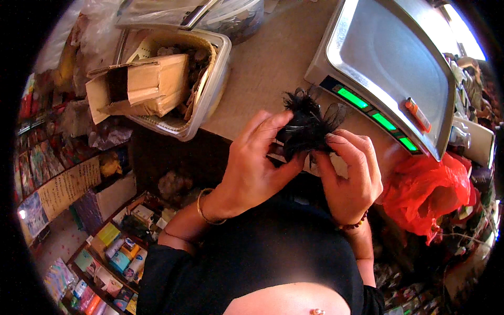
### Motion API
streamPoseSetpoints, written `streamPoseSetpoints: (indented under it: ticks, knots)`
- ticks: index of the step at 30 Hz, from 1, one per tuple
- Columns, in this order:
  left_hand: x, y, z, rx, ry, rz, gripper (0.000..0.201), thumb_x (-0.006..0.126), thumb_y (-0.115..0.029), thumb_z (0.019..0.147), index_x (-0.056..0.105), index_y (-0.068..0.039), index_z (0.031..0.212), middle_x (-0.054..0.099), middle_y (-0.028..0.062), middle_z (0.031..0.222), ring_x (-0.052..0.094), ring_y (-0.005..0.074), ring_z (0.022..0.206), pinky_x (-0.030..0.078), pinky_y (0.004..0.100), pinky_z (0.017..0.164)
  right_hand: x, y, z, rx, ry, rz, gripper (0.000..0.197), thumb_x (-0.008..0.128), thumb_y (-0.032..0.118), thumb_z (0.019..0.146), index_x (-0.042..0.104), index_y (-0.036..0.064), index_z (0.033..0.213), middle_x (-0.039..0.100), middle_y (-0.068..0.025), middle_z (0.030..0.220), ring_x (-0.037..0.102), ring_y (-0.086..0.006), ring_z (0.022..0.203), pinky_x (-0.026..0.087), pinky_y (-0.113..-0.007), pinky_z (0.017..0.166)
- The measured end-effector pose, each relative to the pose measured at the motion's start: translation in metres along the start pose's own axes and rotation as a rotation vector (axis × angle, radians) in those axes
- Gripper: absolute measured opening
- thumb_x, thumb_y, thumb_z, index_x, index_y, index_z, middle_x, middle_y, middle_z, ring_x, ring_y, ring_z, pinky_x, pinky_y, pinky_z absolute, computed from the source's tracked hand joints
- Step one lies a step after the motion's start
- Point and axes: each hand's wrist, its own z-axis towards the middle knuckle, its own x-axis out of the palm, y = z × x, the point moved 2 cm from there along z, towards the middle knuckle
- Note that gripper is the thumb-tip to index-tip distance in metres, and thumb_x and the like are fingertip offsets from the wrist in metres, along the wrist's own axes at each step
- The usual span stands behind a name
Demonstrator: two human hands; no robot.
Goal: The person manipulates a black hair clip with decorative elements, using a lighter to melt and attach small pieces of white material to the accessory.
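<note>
Between my two hands is a small black bundle (310, 127) of fine, wispy strands, with loose ends sticking out at its top and right side. What kind of thing it is I cannot make out. My left hand (257, 157) grips its left side, fingertips above and thumb below. On the right side, my right hand (349, 173) pinches it between thumb and fingers. Both hands hold it up in front of my body, near the table's front edge. The fingers partly cover its underside.
A metal-topped scale (388, 58) with green displays stands at the right of the table (268, 68), an orange tube (418, 114) on it. A plastic tub (223, 58) holds an opened cardboard box (157, 84). A red plastic bag (428, 194) hangs at right; boxed goods (121, 252) fill shelves lower left.
</note>
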Motion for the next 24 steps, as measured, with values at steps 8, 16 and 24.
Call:
streamPoseSetpoints:
  ticks: [8,16,24]
  knots:
    - [0.020,0.018,-0.015,-0.141,-0.077,-0.489,0.063,0.065,0.006,0.067,0.033,-0.002,0.122,0.043,0.0105,0.111,0.050,0.0180,0.098,0.046,0.0287,0.080,0.002,0.010,-0.003,-0.130,-0.026,-0.018,0.038,0.069,-0.005,0.059,0.056,-0.0009,0.095,0.056,-0.0125,0.085,0.056,-0.0262,0.069,0.048,-0.031,0.058]
    - [0.010,0.014,-0.014,0.140,0.048,-0.485,0.082,0.075,-0.019,0.063,0.026,-0.001,0.125,0.035,0.0127,0.122,0.040,0.0204,0.110,0.034,0.0330,0.092,-0.008,0.014,-0.008,-0.385,-0.015,-0.049,0.032,0.064,0.002,0.057,0.061,-0.0009,0.089,0.056,-0.0139,0.090,0.055,-0.0220,0.071,0.047,-0.030,0.058]
    - [0.026,0.029,-0.012,0.286,0.045,-0.986,0.084,0.081,-0.031,0.056,0.032,-0.008,0.119,0.033,0.0169,0.122,0.040,0.0260,0.112,0.034,0.0364,0.093,-0.001,0.023,-0.016,-0.517,-0.216,0.049,0.016,0.066,0.005,0.060,0.062,0.0052,0.075,0.058,-0.0084,0.081,0.051,-0.0154,0.062,0.041,-0.024,0.048]
